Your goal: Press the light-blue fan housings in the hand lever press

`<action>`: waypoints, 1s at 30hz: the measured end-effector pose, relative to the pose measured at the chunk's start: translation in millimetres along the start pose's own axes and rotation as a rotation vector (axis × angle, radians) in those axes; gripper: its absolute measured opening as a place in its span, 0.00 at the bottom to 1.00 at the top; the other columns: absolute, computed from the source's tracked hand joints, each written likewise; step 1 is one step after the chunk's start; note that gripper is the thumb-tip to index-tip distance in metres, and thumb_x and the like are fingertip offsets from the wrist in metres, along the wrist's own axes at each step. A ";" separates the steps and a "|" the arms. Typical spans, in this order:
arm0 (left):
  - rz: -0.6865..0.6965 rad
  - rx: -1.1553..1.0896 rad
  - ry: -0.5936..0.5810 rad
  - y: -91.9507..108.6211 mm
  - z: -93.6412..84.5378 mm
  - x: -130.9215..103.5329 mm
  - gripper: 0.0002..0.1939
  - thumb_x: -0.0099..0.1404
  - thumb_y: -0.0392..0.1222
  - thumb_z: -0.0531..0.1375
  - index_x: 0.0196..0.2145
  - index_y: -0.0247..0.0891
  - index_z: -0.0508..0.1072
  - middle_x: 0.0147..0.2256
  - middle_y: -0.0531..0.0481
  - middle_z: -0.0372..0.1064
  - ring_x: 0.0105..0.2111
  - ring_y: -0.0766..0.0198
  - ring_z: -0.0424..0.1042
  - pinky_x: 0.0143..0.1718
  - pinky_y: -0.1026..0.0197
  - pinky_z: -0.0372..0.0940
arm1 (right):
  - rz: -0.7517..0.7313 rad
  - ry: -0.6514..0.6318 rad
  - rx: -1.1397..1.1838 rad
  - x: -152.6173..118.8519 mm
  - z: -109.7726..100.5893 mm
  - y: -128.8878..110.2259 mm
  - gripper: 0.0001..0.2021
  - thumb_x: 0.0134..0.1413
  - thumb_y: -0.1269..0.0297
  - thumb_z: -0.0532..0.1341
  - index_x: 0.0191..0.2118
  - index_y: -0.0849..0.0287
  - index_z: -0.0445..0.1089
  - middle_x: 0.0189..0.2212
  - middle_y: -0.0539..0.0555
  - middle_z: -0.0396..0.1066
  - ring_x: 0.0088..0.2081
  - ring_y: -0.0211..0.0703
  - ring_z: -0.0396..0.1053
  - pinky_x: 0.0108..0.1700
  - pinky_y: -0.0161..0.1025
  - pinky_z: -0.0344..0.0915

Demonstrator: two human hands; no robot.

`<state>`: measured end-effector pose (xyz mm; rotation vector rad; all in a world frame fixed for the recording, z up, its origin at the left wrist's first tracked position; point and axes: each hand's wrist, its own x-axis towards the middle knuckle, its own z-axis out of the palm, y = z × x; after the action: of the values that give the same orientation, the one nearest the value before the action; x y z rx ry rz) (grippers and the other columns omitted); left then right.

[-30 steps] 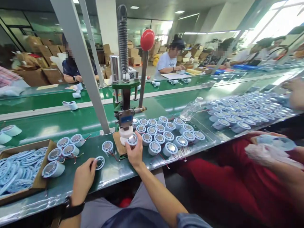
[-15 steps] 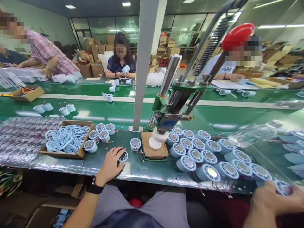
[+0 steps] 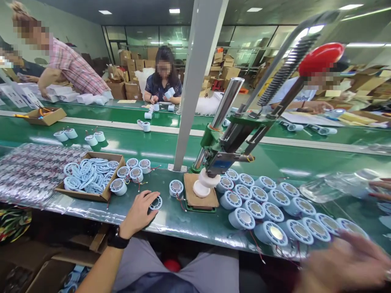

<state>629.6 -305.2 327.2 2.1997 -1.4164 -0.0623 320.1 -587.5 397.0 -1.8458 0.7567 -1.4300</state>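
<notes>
My left hand [image 3: 141,215] rests on the green bench with its thumb and fingers round a light-blue slotted ring [image 3: 155,203]. Just right of it stands a light-blue cylinder [image 3: 176,188] with a round grey centre and thin wires. My right hand [image 3: 345,262] is at the bench's lower right edge, smeared by motion, in front of the nearest of several light-blue cylinders [image 3: 301,231]. Whether it holds anything does not show. Between the hands stands a hand press [image 3: 224,158] with a red knob, its white pad [image 3: 201,189] over a brown board.
A cardboard box [image 3: 105,196] of light-blue rings stands left, beside several cylinders [image 3: 136,174] and clear-wrapped parts [image 3: 33,175]. A clear plastic bottle [image 3: 332,187] lies at right near another person's hand [image 3: 381,188]. A grey post [image 3: 194,81] rises behind. Co-workers sit or stand across the belt.
My right hand has moved left and towards me, away from the far-right cylinders. My left hand and the ring have slid slightly left. The view has shifted a little; another person's hand appears by the bottle.
</notes>
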 end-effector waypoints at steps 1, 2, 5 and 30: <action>-0.010 -0.003 0.018 -0.8 0.7 0.0 0.30 0.62 0.37 0.59 0.63 0.44 0.64 0.58 0.44 0.69 0.57 0.50 0.63 0.59 0.44 0.60 | -0.072 -0.013 -0.002 -15.3 29.0 -10.6 0.23 0.66 0.59 0.46 0.63 0.31 0.56 0.51 0.54 0.69 0.54 0.54 0.69 0.44 0.59 0.74; -0.020 0.000 0.032 -1.3 1.7 0.3 0.32 0.62 0.38 0.60 0.64 0.44 0.63 0.58 0.44 0.68 0.58 0.50 0.63 0.59 0.44 0.60 | -0.145 -0.047 -0.021 -30.7 60.8 -18.6 0.22 0.65 0.61 0.49 0.62 0.35 0.60 0.50 0.54 0.70 0.53 0.53 0.70 0.46 0.58 0.74; -0.017 -0.004 0.044 -4.3 4.9 1.7 0.30 0.63 0.41 0.60 0.63 0.45 0.64 0.60 0.43 0.66 0.59 0.49 0.63 0.60 0.42 0.60 | -0.266 -0.269 -0.073 -65.0 160.0 -29.7 0.21 0.58 0.67 0.59 0.57 0.51 0.68 0.55 0.59 0.68 0.57 0.55 0.68 0.55 0.56 0.72; -0.165 -0.298 0.149 71.2 14.0 13.7 0.30 0.57 0.32 0.62 0.58 0.41 0.67 0.55 0.44 0.70 0.55 0.52 0.69 0.59 0.47 0.65 | -0.024 -0.436 0.027 -141.3 201.7 -5.0 0.37 0.53 0.65 0.65 0.67 0.61 0.54 0.52 0.60 0.71 0.50 0.46 0.74 0.51 0.39 0.74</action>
<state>571.9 -345.3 349.9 2.0225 -1.0675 -0.1543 484.0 -442.2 284.3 -2.0513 0.4946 -0.9898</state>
